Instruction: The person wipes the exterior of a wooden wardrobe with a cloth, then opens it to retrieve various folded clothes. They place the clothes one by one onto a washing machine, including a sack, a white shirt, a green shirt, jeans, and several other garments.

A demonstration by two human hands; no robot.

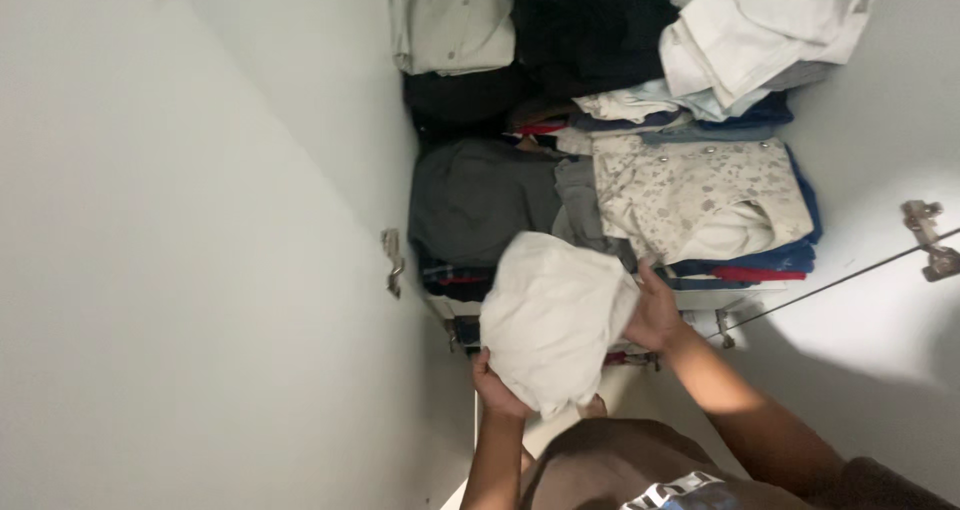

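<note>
A: What do the fingers have?

B: Both hands are on one white cloth [553, 315]. I see the left hand [495, 388] under its lower edge, fingers curled up into the fabric and closed on it. The right hand [655, 315] presses against the cloth's right side, thumb on top, fingers hidden behind the fabric, so it grips too.

A: Where does the cloth sit?

B: It hangs bunched between the two hands, in the air in front of the wardrobe shelves, not resting on anything that I can make out. It covers part of the grey pile [480, 200] and the shelf edge [735, 295] behind it.

A: And around it?

B: Just beside the right hand lies a folded floral shirt [700, 195] with snap buttons, on top of blue and red folded clothes [760, 265]. Left of that is the grey pile, touching the shirt's stack. Further off, the next shelf holds a pale buttoned shirt [450, 20], dark clothes [590, 30] and a loose heap of white garments [750, 30].

A: Anything else?

B: A white door [200, 270] with a metal hinge [392, 260] on the left, another hinge [930, 240] on the right wall, and a thin rod [840, 282] running from it towards the shelf edge. My view is turned sideways.
</note>
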